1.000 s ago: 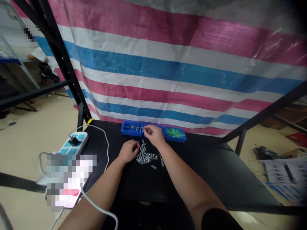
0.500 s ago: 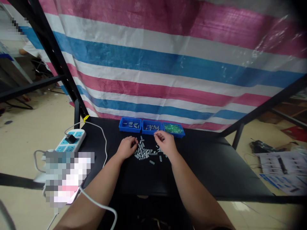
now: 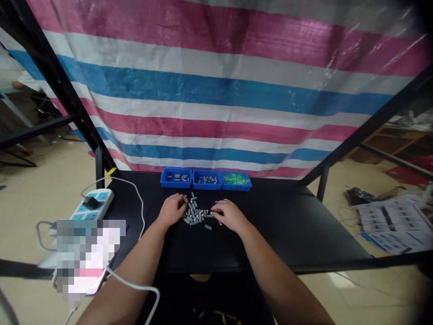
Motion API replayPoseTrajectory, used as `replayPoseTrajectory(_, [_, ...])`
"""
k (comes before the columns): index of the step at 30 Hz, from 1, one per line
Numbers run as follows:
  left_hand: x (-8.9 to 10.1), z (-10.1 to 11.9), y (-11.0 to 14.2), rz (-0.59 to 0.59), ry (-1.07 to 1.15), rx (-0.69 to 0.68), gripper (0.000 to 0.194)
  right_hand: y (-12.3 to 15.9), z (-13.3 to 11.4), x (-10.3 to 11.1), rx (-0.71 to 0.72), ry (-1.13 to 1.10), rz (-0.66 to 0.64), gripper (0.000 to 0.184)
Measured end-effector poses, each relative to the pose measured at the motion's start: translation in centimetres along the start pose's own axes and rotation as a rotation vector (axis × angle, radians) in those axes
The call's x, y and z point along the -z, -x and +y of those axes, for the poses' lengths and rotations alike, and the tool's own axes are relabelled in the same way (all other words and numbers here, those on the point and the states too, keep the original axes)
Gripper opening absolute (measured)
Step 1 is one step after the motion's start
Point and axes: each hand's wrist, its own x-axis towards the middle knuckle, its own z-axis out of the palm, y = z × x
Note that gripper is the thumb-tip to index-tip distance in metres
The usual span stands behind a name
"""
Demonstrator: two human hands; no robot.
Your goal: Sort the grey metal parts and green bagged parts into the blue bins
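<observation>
A loose pile of small grey metal cylinders (image 3: 193, 217) lies on the black table in front of me. At its left edge rests my left hand (image 3: 172, 210), fingers curled together; whatever they may hold is hidden. My right hand (image 3: 230, 215) is at the pile's right side, thumb and fingertips drawn close among the parts. Whether a part is between them is too small to make out. Behind the pile stand three blue bins in a row: the left bin (image 3: 176, 184) holds grey cylinders, the middle bin (image 3: 207, 186) small shiny metal parts, the right bin (image 3: 237, 187) green pieces.
A white power strip (image 3: 107, 201) with a black plug lies on the left, its cable (image 3: 142, 207) curving over the black table (image 3: 291, 225). A blurred-out device is nearer me. Striped sheeting (image 3: 209, 85) hangs behind, between black frame posts. Someone sits far left.
My right hand has moved from in front of the middle and right bins back down to the pile's right side. My left hand stays at the pile's left edge. The whole view has shifted slightly.
</observation>
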Motion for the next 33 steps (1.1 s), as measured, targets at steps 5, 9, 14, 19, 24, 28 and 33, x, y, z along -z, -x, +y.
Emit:
replayPoseTrajectory(5, [-0.1,0.0,0.0,0.006,-0.001,-0.002,0.010,-0.1,-0.1,-0.5,0.044,-0.026,0.003,0.007])
replayPoseTrajectory(9, [-0.1,0.0,0.0,0.005,0.006,0.006,0.009,-0.4,-1.1,0.1,0.036,-0.041,0.214,0.009])
replayPoseTrajectory(14, [0.0,0.1,0.0,-0.002,0.017,0.004,0.009,-2.1,-2.9,2.6,0.039,-0.036,0.639,0.008])
replayPoseTrajectory(19, [0.0,0.2,0.0,-0.006,0.015,0.005,0.010,-5.7,-3.4,3.4,0.008,0.001,0.787,0.010])
replayPoseTrajectory(24, [0.1,0.2,0.0,-0.003,-0.003,0.009,0.011,-9.3,-3.0,2.7,-0.138,0.056,0.658,0.024])
replayPoseTrajectory(28, [0.1,0.1,0.0,-0.002,-0.001,0.005,0.012,-9.8,-4.3,4.2,-0.107,0.034,0.794,0.035])
replayPoseTrajectory(33, [0.0,0.1,0.0,-0.003,0.007,0.008,0.012,-8.2,-6.1,6.0,-0.050,0.006,0.807,0.021])
